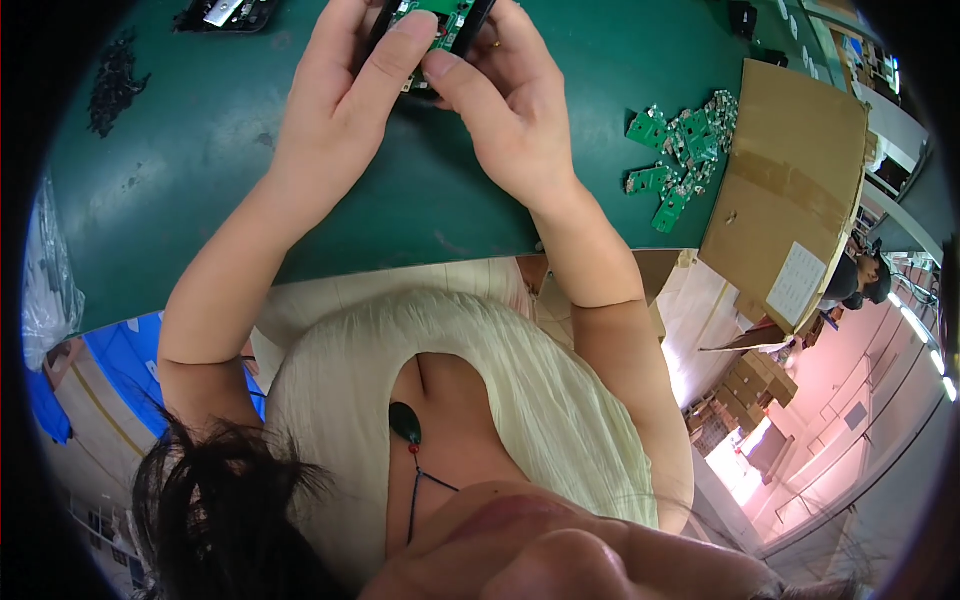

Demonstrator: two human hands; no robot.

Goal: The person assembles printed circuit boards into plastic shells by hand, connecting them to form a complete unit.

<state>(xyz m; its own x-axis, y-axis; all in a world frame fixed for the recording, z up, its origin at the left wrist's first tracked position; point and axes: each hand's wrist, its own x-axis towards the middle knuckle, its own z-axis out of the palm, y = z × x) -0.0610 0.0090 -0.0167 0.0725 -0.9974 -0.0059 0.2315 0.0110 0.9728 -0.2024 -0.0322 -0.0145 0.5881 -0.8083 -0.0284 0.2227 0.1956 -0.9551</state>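
Both hands meet at the far edge of the picture around a green circuit board [455, 17] that sits in a black plastic housing [474, 28]. My left hand [352, 70] grips the housing from the left, its thumb lying on the board. From the right, my right hand [515, 110] holds the same housing, with the thumb tip pressed near the board's lower part. The fingers behind the housing are partly hidden, and its far end is cut off by the picture's edge.
On the green table [430, 200], a pile of loose green circuit boards [685, 150] lies to the right, beside a cardboard box [790, 170]. Small black parts [115, 85] are heaped at the far left, near black housings [228, 14]. Clear plastic bags [50, 280] hang at the left edge.
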